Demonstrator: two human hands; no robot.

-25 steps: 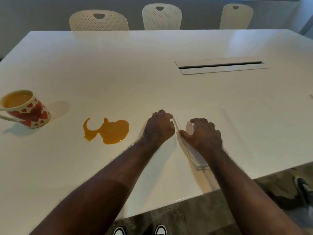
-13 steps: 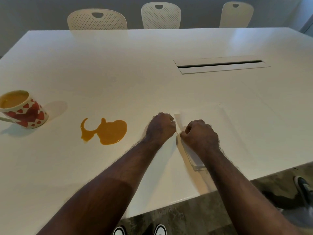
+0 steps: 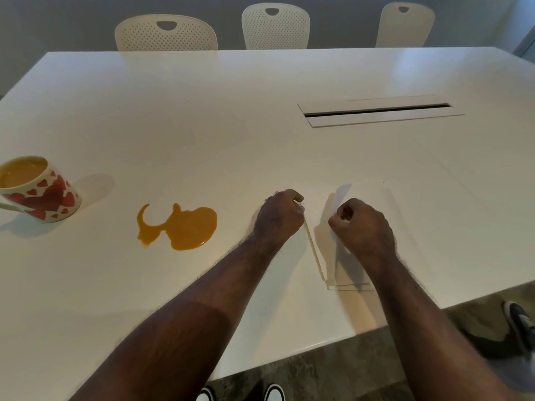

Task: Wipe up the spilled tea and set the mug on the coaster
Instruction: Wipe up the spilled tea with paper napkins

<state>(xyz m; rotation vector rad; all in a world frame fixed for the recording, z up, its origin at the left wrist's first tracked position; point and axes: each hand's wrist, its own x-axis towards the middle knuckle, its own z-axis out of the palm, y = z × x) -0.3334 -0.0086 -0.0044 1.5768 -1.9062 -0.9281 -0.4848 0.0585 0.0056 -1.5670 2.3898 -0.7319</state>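
Observation:
A white mug point(image 3: 43, 195) with red hearts stands at the table's left edge, full of orange-brown tea. A puddle of spilled tea point(image 3: 185, 227) lies on the white table point(image 3: 202, 125) between the mug and my hands. Right of the puddle lies a flat white stack of thin sheets point(image 3: 327, 256). My left hand point(image 3: 279, 217) is closed at the stack's left edge, pinching it. My right hand point(image 3: 363, 224) is closed on a thin white sheet point(image 3: 340, 195), whose corner stands lifted off the stack. I see no coaster that I can tell apart.
A long cable slot with a flap point(image 3: 379, 112) is set into the table at the back right. Three white perforated chairs point(image 3: 166, 33) stand along the far side. The table's near edge runs under my forearms; another person's shoe point(image 3: 519, 316) shows at the right.
My right hand went from spread fingers to a closed pinch and has drawn a sheet's corner up and to the right. My left hand has stayed closed at the stack's left edge.

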